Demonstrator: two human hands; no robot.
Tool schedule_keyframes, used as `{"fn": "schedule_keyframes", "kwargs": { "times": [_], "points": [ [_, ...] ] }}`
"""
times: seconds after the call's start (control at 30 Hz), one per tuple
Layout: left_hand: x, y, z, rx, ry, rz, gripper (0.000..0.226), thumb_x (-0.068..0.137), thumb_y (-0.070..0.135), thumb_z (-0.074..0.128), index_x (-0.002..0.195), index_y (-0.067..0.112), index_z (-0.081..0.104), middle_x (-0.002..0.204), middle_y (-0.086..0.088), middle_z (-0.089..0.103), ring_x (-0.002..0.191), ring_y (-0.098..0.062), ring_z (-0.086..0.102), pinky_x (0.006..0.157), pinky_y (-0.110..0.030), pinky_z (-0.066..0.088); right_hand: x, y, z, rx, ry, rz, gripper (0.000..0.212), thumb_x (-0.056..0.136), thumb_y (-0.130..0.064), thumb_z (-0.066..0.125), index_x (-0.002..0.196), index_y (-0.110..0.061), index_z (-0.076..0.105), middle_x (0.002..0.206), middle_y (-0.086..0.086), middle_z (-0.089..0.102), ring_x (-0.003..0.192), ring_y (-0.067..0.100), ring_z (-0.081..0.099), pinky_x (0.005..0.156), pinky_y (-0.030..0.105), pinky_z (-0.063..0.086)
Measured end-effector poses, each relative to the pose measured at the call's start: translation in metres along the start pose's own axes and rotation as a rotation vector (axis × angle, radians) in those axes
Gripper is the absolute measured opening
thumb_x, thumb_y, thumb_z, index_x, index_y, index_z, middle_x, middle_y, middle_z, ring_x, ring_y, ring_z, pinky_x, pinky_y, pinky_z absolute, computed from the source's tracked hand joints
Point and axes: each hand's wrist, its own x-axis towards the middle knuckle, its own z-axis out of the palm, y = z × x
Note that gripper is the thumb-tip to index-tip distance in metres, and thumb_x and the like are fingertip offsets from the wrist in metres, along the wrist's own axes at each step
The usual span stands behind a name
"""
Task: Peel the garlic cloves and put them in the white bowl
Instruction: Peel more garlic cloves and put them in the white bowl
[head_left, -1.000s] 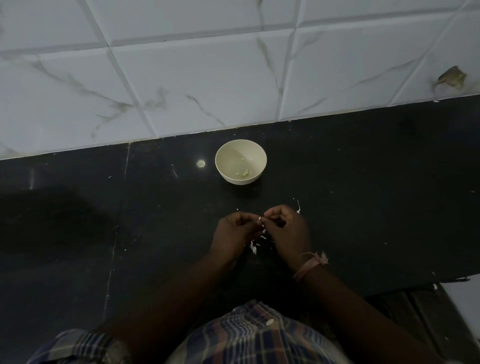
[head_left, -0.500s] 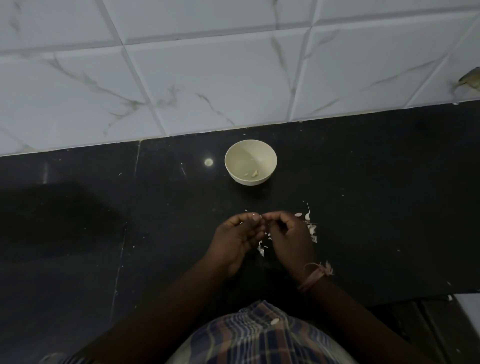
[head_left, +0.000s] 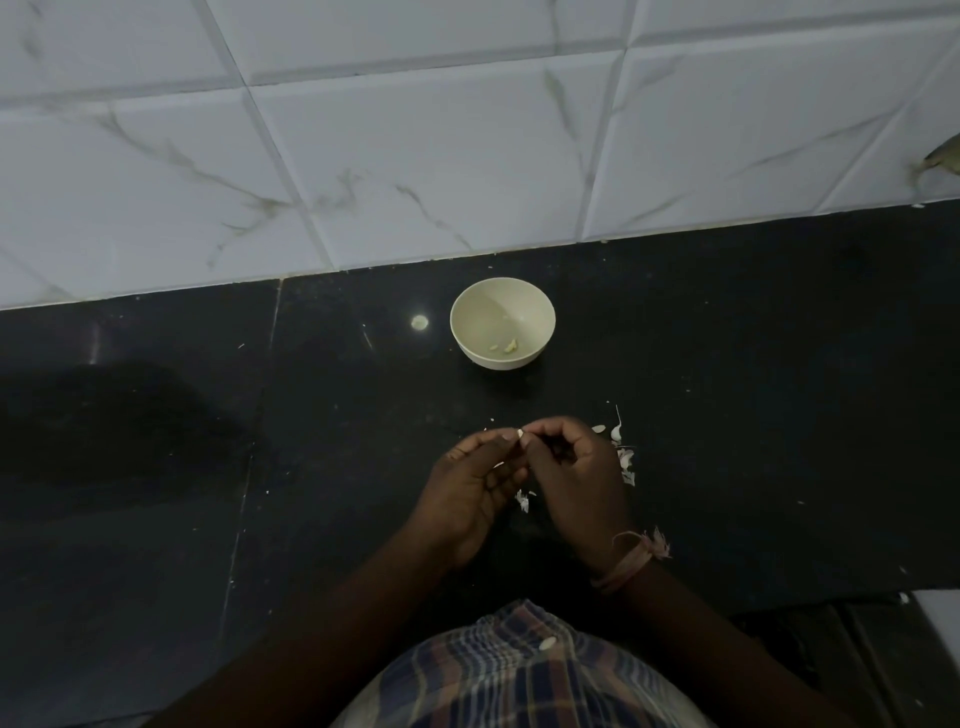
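A small white bowl (head_left: 502, 296) stands on the black counter (head_left: 727, 389) near the tiled wall, with a couple of peeled garlic bits (head_left: 510, 346) on its bottom. In front of it, my left hand (head_left: 470, 493) and my right hand (head_left: 576, 478) meet fingertip to fingertip above the counter. Both pinch a small pale garlic clove (head_left: 519, 433) between them; most of it is hidden by the fingers. Loose cloves and white skins (head_left: 621, 447) lie on the counter just right of my right hand.
More skin scraps (head_left: 522, 500) lie under my hands. A white marbled tile wall (head_left: 415, 156) rises behind the bowl. The counter's front edge runs just below my wrists. A brownish thing (head_left: 943, 158) sticks to the wall at far right.
The view has shifted, so the bowl and hands sit a bit further right in frame and the cloves beside my right hand came into view. My fingers keep working the clove.
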Motion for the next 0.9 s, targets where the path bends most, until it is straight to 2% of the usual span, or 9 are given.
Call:
{"fn": "schedule_keyframes", "kwargs": {
  "times": [0.2,0.37,0.53,0.7,0.8,0.9],
  "points": [
    [-0.006,-0.002,0.002,0.030,-0.009,0.097,0.021,0.097,0.009,0.061,0.114,-0.003,0.066,0.115,-0.026,0.069,0.101,-0.029,0.067,0.093,-0.035,0.056,-0.002,-0.005,0.002,0.028,-0.005,0.024,0.010,0.093,-0.011,0.069,0.096,-0.019,0.074,0.096,-0.003,0.074,0.089,0.010,0.072,0.077,0.026,0.059],
    [-0.008,-0.005,-0.001,0.128,-0.009,0.151,0.018,0.097,0.012,0.063,0.108,-0.002,0.069,0.114,-0.031,0.070,0.099,-0.034,0.069,0.091,-0.041,0.056,-0.003,-0.009,0.001,0.027,-0.004,0.083,0.010,0.093,-0.010,0.069,0.094,-0.019,0.075,0.090,-0.003,0.076,0.086,0.009,0.072,0.078,0.028,0.059],
    [-0.011,-0.002,-0.003,0.454,0.042,0.358,0.009,0.095,0.011,0.067,0.092,0.013,0.076,0.092,-0.015,0.077,0.087,-0.031,0.074,0.085,-0.049,0.059,-0.004,-0.019,-0.002,0.005,0.022,0.113,0.005,0.088,-0.011,0.072,0.088,-0.016,0.073,0.080,-0.003,0.075,0.073,0.005,0.071,0.067,0.019,0.056],
    [-0.019,0.000,-0.005,0.575,0.051,0.408,0.010,0.094,0.010,0.070,0.098,0.014,0.078,0.094,-0.007,0.079,0.092,-0.029,0.076,0.091,-0.054,0.059,-0.009,-0.020,-0.004,-0.039,-0.017,0.134,0.002,0.087,-0.016,0.075,0.086,-0.017,0.073,0.078,-0.003,0.074,0.072,0.004,0.070,0.063,0.017,0.054],
    [-0.023,-0.003,-0.006,0.587,0.079,0.417,0.006,0.093,0.011,0.071,0.095,0.014,0.076,0.090,-0.007,0.079,0.089,-0.029,0.076,0.089,-0.053,0.060,-0.013,-0.018,-0.002,-0.031,-0.044,0.166,0.002,0.087,-0.014,0.073,0.087,-0.016,0.073,0.079,-0.003,0.075,0.073,0.005,0.071,0.066,0.019,0.056],
    [-0.025,-0.003,-0.005,0.566,0.072,0.419,0.005,0.094,0.011,0.070,0.095,0.012,0.075,0.088,-0.007,0.079,0.087,-0.027,0.077,0.084,-0.043,0.061,-0.012,-0.020,-0.004,0.011,-0.043,0.181,0.004,0.087,-0.011,0.071,0.086,-0.015,0.073,0.079,0.001,0.075,0.074,0.010,0.073,0.066,0.022,0.057]
  ]
}}
